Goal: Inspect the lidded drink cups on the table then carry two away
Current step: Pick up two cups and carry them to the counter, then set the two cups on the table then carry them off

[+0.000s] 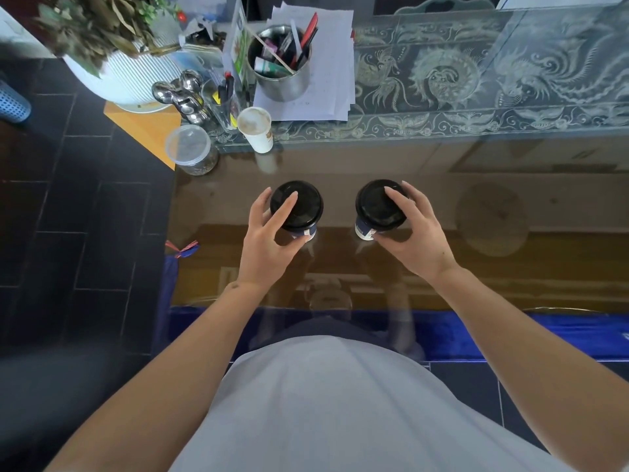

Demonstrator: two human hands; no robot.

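Two paper cups with black lids stand side by side on the glass table [442,206]. My left hand [265,233] grips the left cup [301,206] from its left side, thumb under the lid rim and index finger lying on the lid. My right hand [415,233] grips the right cup [376,209] from its right side, with fingers across the lid and thumb low on the cup wall. Both cups are upright, and I cannot tell if they touch the glass. A third white cup [256,129] with a clear lid stands farther back.
At the table's back left are a clear lidded jar [192,149], metal spoons [185,95], a glass of pens [226,103], a steel pot of pens [280,63] on papers, and a white plant pot [122,76]. Etched glass runs along the back; dark tiled floor lies left.
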